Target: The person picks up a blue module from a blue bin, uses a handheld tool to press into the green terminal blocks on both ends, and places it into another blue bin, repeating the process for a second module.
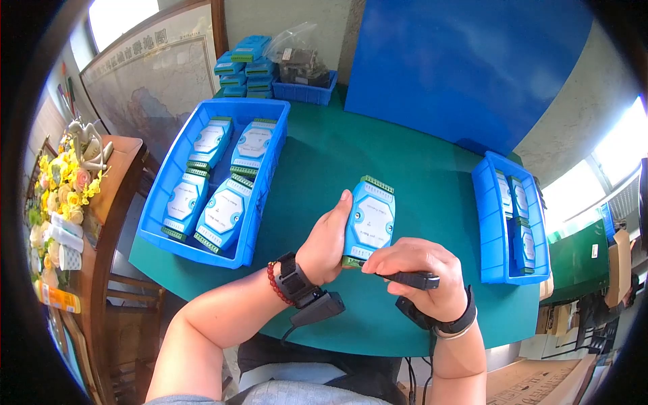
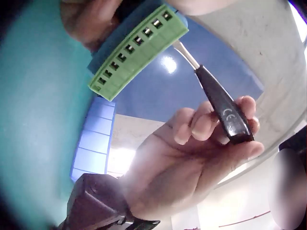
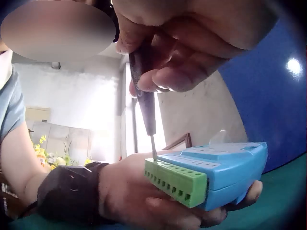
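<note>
My left hand [image 1: 326,241] grips a blue terminal module [image 1: 372,217] with a white label, thumb along its side. A green screw terminal block [image 3: 175,182] sits on the module's end nearest me, its row of wire openings showing in the left wrist view. Between thumb and fingers, my right hand [image 1: 432,266] holds a small screwdriver [image 2: 221,106] by its black handle. In the right wrist view the metal shaft points down, its tip at a screw hole on top of the terminal block, near the end of the row.
On the green table [image 1: 317,162], a blue bin [image 1: 253,233] at left and a smaller blue bin [image 1: 496,260] at right hold similar modules. Behind stand stacked modules [image 1: 251,48] and a blue tray [image 1: 314,93] with a plastic bag. A blue panel [image 1: 459,67] stands at the back.
</note>
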`<action>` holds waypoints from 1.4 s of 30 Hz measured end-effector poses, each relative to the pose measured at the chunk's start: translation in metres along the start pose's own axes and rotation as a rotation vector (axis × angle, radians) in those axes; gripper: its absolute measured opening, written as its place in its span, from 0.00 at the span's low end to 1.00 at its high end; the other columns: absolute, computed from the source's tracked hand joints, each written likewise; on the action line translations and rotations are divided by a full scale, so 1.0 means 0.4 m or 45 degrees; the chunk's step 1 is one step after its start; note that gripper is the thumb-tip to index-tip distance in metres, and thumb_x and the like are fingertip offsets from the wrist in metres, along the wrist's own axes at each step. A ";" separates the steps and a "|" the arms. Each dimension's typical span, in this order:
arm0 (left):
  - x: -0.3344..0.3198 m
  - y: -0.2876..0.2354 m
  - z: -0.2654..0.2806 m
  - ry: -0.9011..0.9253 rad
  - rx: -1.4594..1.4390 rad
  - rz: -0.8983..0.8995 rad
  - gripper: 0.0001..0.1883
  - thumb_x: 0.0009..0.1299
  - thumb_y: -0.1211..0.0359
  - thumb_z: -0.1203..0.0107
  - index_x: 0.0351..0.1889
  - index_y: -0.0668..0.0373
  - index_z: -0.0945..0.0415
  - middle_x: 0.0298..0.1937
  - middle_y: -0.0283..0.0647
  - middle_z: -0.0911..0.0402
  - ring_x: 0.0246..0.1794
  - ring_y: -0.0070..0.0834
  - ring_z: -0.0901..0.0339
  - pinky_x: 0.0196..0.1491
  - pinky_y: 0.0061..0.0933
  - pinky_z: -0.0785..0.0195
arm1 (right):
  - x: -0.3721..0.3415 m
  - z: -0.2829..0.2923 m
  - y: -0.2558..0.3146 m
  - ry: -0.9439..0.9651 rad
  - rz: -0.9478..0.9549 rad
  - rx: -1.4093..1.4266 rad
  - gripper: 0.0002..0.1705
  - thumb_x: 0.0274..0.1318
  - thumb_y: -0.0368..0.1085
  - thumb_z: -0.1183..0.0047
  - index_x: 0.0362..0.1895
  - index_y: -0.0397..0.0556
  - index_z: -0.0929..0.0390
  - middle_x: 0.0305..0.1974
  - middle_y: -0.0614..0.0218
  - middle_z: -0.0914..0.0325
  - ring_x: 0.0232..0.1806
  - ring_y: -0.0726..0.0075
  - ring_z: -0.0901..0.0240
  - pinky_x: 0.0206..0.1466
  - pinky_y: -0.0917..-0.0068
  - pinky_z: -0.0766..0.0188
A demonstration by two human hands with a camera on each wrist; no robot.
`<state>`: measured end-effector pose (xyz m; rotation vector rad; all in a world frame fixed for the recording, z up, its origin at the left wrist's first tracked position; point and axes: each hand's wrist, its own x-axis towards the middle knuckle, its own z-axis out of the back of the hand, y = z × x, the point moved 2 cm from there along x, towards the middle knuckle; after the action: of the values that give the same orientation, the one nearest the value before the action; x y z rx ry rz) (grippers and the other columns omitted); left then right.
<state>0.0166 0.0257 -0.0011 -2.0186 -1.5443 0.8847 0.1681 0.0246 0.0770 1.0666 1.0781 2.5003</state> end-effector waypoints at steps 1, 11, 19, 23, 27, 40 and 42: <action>-0.001 -0.001 0.000 0.015 0.001 0.013 0.30 0.78 0.49 0.74 0.58 0.65 0.33 0.50 0.46 0.22 0.49 0.34 0.22 0.53 0.35 0.29 | 0.001 0.002 0.001 0.025 0.027 0.014 0.14 0.45 0.30 0.37 0.38 0.45 0.26 0.36 0.62 0.19 0.37 0.56 0.21 0.40 0.65 0.25; -0.015 -0.005 -0.011 -0.001 -0.022 -0.005 0.29 0.78 0.50 0.74 0.57 0.66 0.34 0.49 0.45 0.22 0.47 0.33 0.21 0.52 0.33 0.28 | -0.012 -0.022 -0.012 -0.206 -0.176 0.143 0.08 0.57 0.34 0.43 0.38 0.43 0.24 0.34 0.63 0.18 0.35 0.65 0.20 0.39 0.73 0.25; -0.019 -0.002 -0.020 -0.005 -0.056 -0.142 0.29 0.79 0.51 0.75 0.58 0.66 0.34 0.49 0.45 0.22 0.47 0.32 0.22 0.52 0.33 0.28 | -0.022 -0.025 -0.008 -0.352 -0.257 0.231 0.07 0.56 0.30 0.43 0.36 0.40 0.25 0.34 0.61 0.18 0.34 0.67 0.20 0.38 0.75 0.24; -0.021 -0.007 -0.020 0.046 -0.038 -0.140 0.30 0.78 0.50 0.75 0.59 0.67 0.35 0.51 0.46 0.23 0.48 0.33 0.22 0.53 0.33 0.28 | -0.017 -0.007 0.004 -0.232 -0.107 0.209 0.09 0.53 0.30 0.41 0.36 0.40 0.26 0.34 0.56 0.19 0.37 0.60 0.19 0.41 0.70 0.23; -0.029 -0.012 -0.028 0.056 -0.029 -0.130 0.31 0.78 0.50 0.75 0.60 0.67 0.36 0.51 0.47 0.23 0.49 0.33 0.23 0.54 0.34 0.29 | -0.042 -0.002 0.011 -0.486 -0.124 0.449 0.10 0.54 0.31 0.41 0.37 0.38 0.26 0.33 0.51 0.19 0.36 0.56 0.19 0.40 0.66 0.22; -0.028 -0.010 -0.019 0.030 0.004 -0.134 0.32 0.78 0.47 0.74 0.60 0.65 0.35 0.52 0.47 0.24 0.50 0.34 0.23 0.54 0.36 0.29 | -0.007 -0.020 0.010 -0.102 0.076 0.016 0.15 0.48 0.35 0.37 0.38 0.45 0.27 0.35 0.60 0.19 0.35 0.56 0.20 0.36 0.68 0.24; -0.021 -0.004 -0.013 0.053 -0.022 -0.102 0.32 0.78 0.47 0.74 0.60 0.66 0.35 0.52 0.47 0.24 0.49 0.34 0.23 0.54 0.35 0.29 | 0.001 -0.008 0.005 0.005 0.130 0.035 0.15 0.47 0.34 0.36 0.38 0.46 0.27 0.35 0.62 0.19 0.34 0.56 0.21 0.34 0.68 0.25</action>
<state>0.0177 0.0183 0.0053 -1.9594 -1.6030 0.7959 0.1658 0.0215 0.0771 1.1527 1.0888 2.5740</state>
